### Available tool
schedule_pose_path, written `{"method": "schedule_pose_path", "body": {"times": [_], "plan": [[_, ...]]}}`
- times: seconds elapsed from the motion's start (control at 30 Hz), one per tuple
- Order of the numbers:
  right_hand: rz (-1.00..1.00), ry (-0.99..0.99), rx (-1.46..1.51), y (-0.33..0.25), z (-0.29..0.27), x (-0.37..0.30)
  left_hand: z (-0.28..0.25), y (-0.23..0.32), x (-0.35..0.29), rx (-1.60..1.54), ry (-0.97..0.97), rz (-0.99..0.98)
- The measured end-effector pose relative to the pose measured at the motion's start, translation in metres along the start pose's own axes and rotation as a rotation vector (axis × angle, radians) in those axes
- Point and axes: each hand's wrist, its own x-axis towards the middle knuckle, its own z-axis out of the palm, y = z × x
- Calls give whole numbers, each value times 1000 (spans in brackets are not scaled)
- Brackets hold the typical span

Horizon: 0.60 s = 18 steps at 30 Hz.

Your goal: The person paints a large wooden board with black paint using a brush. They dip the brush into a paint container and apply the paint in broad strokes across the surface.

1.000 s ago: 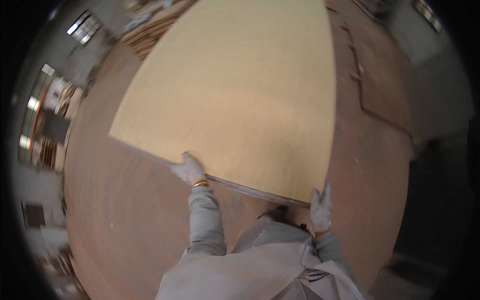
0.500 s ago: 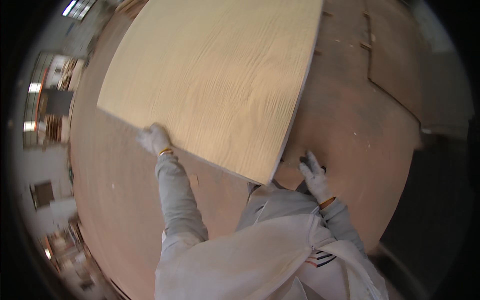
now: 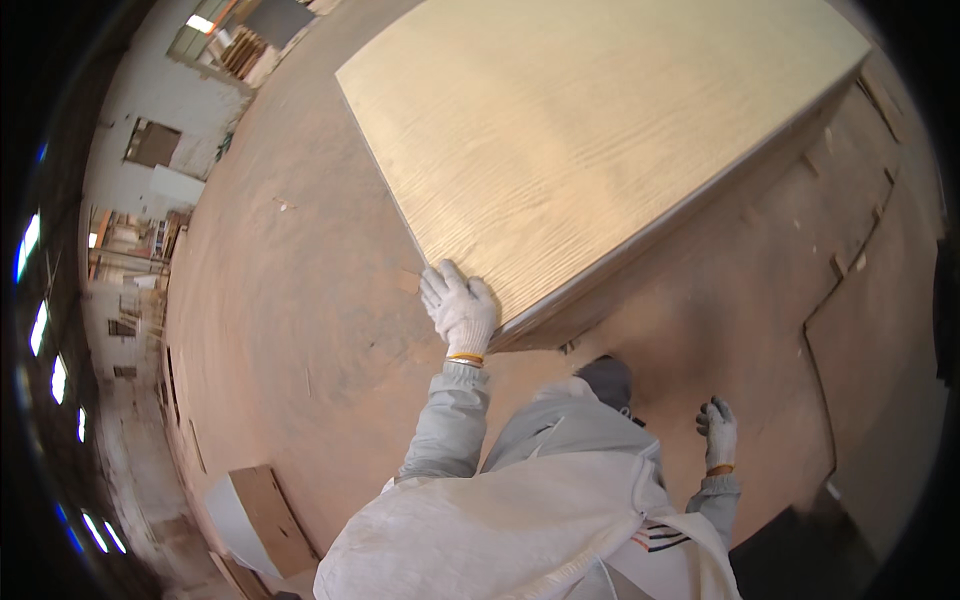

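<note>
A large pale wooden board [image 3: 590,150] lies tilted above a reddish-brown floor [image 3: 300,360], reaching from the middle of the view up to the top edge. The left hand [image 3: 460,312], in a white knit glove, grips the board at its near corner, fingers spread flat on the top face, right where the left edge meets the near edge. The right hand [image 3: 718,432], also gloved, hangs free and well apart from the board, lower and to the right, fingers loosely spread and holding nothing. A dark shoe [image 3: 605,380] shows just under the board's near edge. A small board [image 3: 272,518] lies at the floor's lower left edge.
</note>
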Motion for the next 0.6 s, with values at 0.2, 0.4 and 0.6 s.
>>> {"method": "schedule_pose_path", "body": {"times": [0.2, 0.4, 0.6], "plan": [[-361, -70, -277, -93, -7, 75, -5, 18, 4, 192, 76, -35], [-139, 4, -592, -161, -93, 149, 29, 132, 50, 535, 75, -118], [53, 230, -696, -203, -221, 202, 70, 435, 127, 111, -43, 549]]}}
